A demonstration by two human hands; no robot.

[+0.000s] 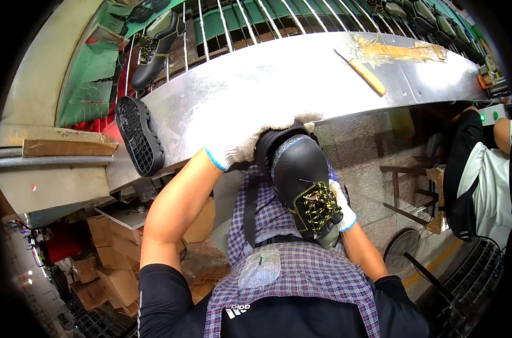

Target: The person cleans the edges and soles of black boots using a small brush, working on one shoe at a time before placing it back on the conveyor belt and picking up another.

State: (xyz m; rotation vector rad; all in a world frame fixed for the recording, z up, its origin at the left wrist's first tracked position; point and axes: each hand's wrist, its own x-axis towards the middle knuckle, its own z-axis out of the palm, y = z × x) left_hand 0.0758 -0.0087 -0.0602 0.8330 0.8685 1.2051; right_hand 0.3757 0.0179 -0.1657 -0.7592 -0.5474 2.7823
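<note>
A silvery metal bench (239, 84) is stretching across the view. Beyond its near edge, a black shoe (298, 166) is hovering over the person's checked apron (318, 265), its toe pointing benchward. A loose sole (138, 135) is resting at the bench's left end, gridded face showing. A second sole (263, 156) is sitting beside the shoe's toe, partly hidden. The gloved left hand (250, 143) is clasping that sole; the gloved right hand (343, 209) is gripping the shoe's heel end. A wooden-handled tool (367, 78) is lying toward the bench's right end.
</note>
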